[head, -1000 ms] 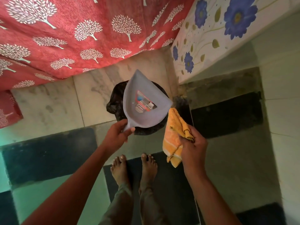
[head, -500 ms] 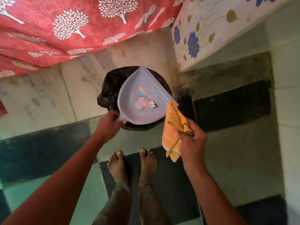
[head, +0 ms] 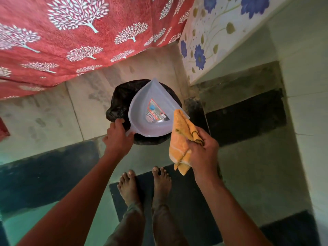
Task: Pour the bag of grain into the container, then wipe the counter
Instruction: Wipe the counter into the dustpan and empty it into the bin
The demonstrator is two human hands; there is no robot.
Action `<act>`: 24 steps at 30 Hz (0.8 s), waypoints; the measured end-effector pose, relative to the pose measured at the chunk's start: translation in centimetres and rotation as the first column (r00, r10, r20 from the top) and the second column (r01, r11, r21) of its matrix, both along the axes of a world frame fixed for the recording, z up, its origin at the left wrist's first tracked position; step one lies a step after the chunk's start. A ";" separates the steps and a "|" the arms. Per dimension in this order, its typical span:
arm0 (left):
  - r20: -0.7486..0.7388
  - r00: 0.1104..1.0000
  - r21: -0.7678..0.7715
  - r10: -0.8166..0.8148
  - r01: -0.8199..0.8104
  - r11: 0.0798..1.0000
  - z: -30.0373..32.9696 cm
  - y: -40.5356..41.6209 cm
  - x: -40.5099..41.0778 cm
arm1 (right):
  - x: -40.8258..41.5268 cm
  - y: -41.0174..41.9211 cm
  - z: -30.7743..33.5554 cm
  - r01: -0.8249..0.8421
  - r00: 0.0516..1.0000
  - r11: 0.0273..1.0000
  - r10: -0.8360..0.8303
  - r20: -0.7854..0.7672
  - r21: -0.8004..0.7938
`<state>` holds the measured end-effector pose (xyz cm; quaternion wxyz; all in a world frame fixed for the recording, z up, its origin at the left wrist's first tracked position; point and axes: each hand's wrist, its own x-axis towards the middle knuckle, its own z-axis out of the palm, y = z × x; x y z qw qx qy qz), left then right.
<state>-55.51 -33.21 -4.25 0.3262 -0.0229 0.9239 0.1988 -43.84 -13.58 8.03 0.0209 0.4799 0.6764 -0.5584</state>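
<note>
My left hand (head: 118, 137) grips the handle of a grey plastic dustpan (head: 142, 112) and holds it over a bin lined with a black bag (head: 118, 102) on the floor. A sticker shows inside the pan, and I see no grain in it. My right hand (head: 204, 150) grips a bunched orange cloth (head: 181, 139), whose upper end touches the pan's right rim. The cloth's lower end hangs below my fist. Most of the bin's mouth is hidden under the pan.
A red curtain with white trees (head: 74, 36) hangs at the upper left. A wall of blue-flower tiles (head: 213, 32) rises at the upper right. My bare feet (head: 145, 185) stand on a dark mat (head: 186, 201) just short of the bin.
The view has shifted a little. The dustpan has stayed over the bin, and the cloth in my right hand has moved up against the pan's right rim.
</note>
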 end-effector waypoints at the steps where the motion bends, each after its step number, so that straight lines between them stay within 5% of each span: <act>1: -0.059 0.998 -0.007 -0.009 0.008 1.000 1.2 0.4 0.2 | 0.2 -0.2 0.4 -0.002 1.000 1.000 0.002 -0.010 0.011; 4: -0.176 0.979 0.273 0.099 -0.048 0.961 6.2 1.8 1.1 | 0.8 -1.1 2.5 -0.013 0.999 0.999 0.016 -0.052 0.052; 7: 0.240 0.941 0.579 0.239 -0.336 0.743 14.1 3.5 1.9 | 1.4 -2.1 6.3 -0.066 0.993 0.990 0.078 -0.088 0.125; 12: 0.660 0.724 0.546 0.201 -0.646 0.533 28.1 5.0 3.6 | 2.9 -3.2 15.8 -0.265 0.913 0.841 0.376 -0.158 0.472; 18: 0.576 0.800 0.611 0.169 -0.559 0.561 43.6 4.1 5.6 | 6.0 -4.9 30.3 -0.358 0.818 0.702 0.554 -0.156 0.616; 21: 0.502 0.854 0.647 0.138 -0.477 0.595 50.5 3.5 6.6 | 8.3 -5.0 38.0 -0.245 0.819 0.825 0.457 -0.348 0.509; 24: 0.517 0.849 0.658 0.107 -0.475 0.584 55.6 3.6 7.6 | 10.9 -5.0 43.6 0.007 0.882 0.927 0.171 -0.439 0.375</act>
